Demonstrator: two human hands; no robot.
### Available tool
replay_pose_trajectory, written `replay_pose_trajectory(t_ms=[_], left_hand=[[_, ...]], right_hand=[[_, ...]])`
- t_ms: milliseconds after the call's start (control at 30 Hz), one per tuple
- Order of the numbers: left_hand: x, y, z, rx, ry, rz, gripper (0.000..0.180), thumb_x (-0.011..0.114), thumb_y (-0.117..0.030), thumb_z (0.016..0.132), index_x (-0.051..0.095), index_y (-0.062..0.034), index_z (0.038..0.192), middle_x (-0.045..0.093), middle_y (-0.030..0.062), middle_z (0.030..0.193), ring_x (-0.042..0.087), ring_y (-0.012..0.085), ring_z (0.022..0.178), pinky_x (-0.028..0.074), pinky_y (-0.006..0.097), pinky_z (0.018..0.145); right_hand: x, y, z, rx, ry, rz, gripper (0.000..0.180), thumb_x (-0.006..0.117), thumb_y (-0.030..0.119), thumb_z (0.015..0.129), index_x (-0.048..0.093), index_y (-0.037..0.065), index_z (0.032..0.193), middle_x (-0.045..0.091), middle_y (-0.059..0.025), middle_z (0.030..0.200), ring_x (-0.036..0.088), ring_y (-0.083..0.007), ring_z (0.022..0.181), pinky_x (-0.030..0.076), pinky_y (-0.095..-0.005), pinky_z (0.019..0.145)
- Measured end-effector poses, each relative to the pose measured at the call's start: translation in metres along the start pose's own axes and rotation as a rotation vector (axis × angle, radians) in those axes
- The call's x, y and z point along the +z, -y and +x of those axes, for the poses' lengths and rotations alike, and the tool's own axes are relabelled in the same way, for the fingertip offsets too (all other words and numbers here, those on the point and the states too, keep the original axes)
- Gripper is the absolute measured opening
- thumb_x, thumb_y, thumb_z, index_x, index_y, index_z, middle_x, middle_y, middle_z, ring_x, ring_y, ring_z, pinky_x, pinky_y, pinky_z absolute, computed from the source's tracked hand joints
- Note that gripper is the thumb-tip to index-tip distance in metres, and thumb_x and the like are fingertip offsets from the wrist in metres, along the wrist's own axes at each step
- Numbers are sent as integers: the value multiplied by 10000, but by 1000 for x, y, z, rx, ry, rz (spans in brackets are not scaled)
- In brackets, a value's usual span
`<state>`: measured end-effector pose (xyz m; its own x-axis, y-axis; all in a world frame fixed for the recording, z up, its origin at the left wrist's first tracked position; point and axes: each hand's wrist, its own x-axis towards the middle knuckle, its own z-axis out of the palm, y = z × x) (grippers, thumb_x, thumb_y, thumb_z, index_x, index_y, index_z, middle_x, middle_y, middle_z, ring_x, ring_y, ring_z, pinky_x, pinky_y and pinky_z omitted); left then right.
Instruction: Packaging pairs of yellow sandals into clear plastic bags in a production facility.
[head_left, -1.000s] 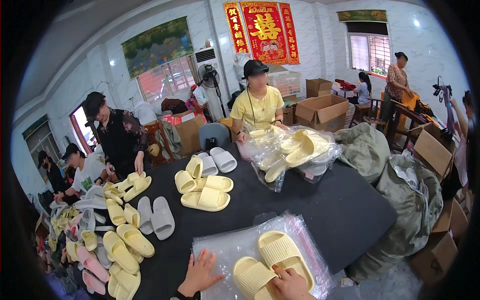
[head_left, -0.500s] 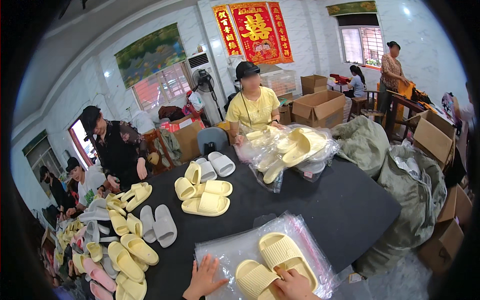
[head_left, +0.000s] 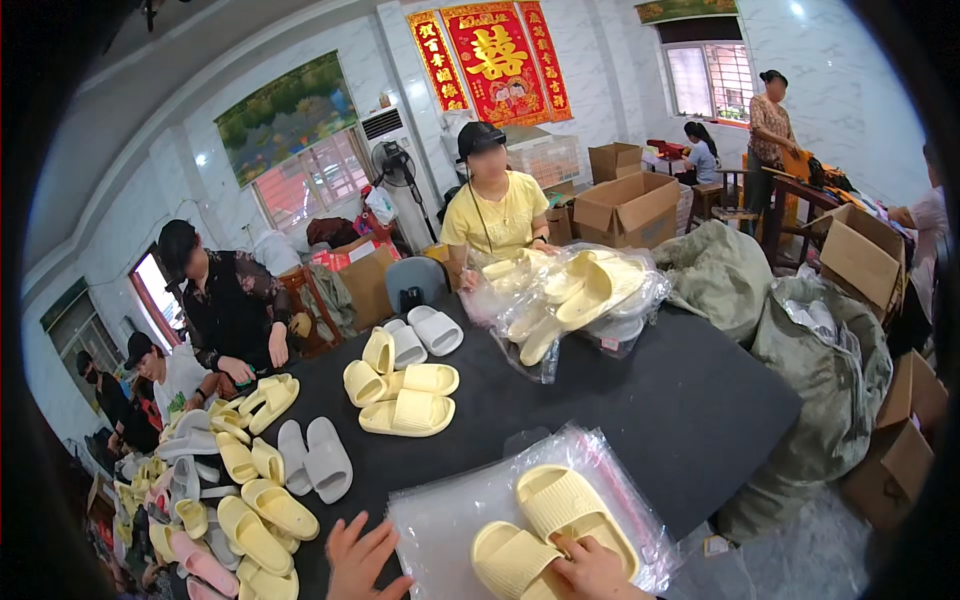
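A pair of pale yellow slippers (head_left: 560, 502) lies on a stack of clear plastic bags (head_left: 440, 518) at the near edge of the black table. My right hand (head_left: 592, 568) is closed on the two slippers where they meet, its fingers partly hidden in their openings. To the left, my left hand (head_left: 362, 562) is spread open with nothing in it, just beside the left edge of the bags. Left of that hand, yellow slippers (head_left: 252, 535) lie in a large heap with grey and pink slippers (head_left: 203, 562).
Gray slippers (head_left: 326, 460) and more yellow ones (head_left: 405, 412) sit mid-table. Across the table, a person in a yellow shirt (head_left: 497, 215) handles bagged slippers (head_left: 600, 290). Green sacks (head_left: 820, 390) and cardboard boxes (head_left: 905, 440) stand at the right. Other people (head_left: 232, 300) work at the left.
My left hand has moved left, off the plastic bags. My right hand keeps its hold on the yellow slippers, which have barely moved.
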<state>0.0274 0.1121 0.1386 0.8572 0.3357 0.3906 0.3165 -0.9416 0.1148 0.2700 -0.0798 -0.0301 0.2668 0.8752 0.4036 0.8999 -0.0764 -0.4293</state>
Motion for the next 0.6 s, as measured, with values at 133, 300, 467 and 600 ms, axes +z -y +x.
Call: replay_pose_trajectory(t_ms=[133, 300, 467, 600], left_hand=[[-63, -25, -13, 302, -169, -127, 446, 719, -254, 828, 638, -28, 1203, 607, 165, 1305, 551, 375, 1226, 387, 514, 1042], [-66, -8, -20, 302, -127, -152, 438, 723, -239, 822, 640, -30, 1198, 610, 166, 1289, 557, 376, 1210, 398, 509, 1026], [-59, -8, -16, 342, -98, -208, 431, 728, -224, 817, 641, -33, 1193, 612, 167, 1273, 563, 377, 1194, 409, 504, 1011], [-48, -6, -12, 359, -78, -258, 425, 732, -212, 813, 643, -35, 1189, 615, 168, 1260, 567, 378, 1181, 418, 500, 999]], right_hand=[[-5, -7, -3, 76, 25, -6, 173, 686, 210, 814, 667, 39, 833, 596, -130, 1285, 595, -304, 963, 539, -394, 735], [0, -1, 2, 56, 5, 1, 176, 687, 211, 817, 665, 36, 820, 605, -128, 1261, 596, -300, 969, 538, -393, 735], [-11, 1, -2, 42, -18, 11, 166, 684, 205, 816, 666, 41, 821, 611, -124, 1248, 595, -298, 967, 535, -384, 746], [-16, 6, 0, 47, -32, 31, 165, 684, 209, 812, 662, 46, 822, 612, -123, 1247, 592, -297, 974, 535, -384, 749]])
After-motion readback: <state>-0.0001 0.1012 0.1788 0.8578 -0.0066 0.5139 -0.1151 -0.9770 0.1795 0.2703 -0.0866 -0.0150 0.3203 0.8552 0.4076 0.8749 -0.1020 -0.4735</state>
